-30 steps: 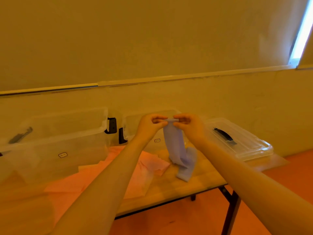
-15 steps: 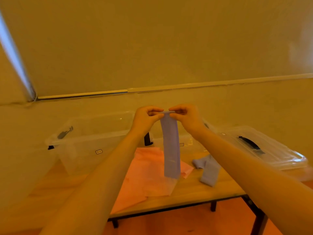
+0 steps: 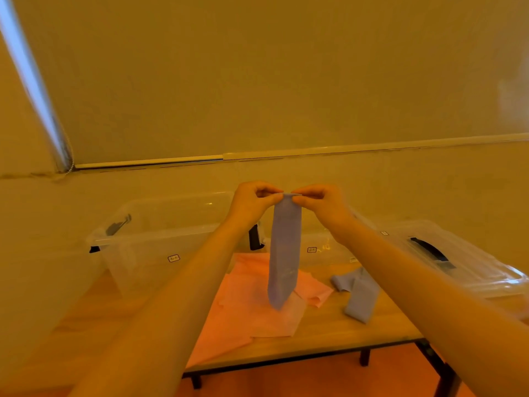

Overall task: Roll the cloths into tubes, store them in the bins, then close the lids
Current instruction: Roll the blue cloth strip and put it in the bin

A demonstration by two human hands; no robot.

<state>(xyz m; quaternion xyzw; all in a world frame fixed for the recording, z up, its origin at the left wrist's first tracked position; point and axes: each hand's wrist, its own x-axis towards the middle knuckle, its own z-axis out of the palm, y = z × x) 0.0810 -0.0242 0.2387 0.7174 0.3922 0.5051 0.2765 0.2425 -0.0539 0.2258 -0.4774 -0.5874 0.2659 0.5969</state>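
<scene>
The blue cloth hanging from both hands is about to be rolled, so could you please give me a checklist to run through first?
1. Left hand pinches the top edge of the blue cloth: ok.
2. Right hand pinches the same edge: ok.
3. Cloth hangs straight, folded into a narrow strip: ok.
4. Cloth's bottom end free of the pink cloths beneath: cannot tell.
5. Left bin open to receive the roll: ok.
6. Second blue cloth on the table rolled: not ok.
</scene>
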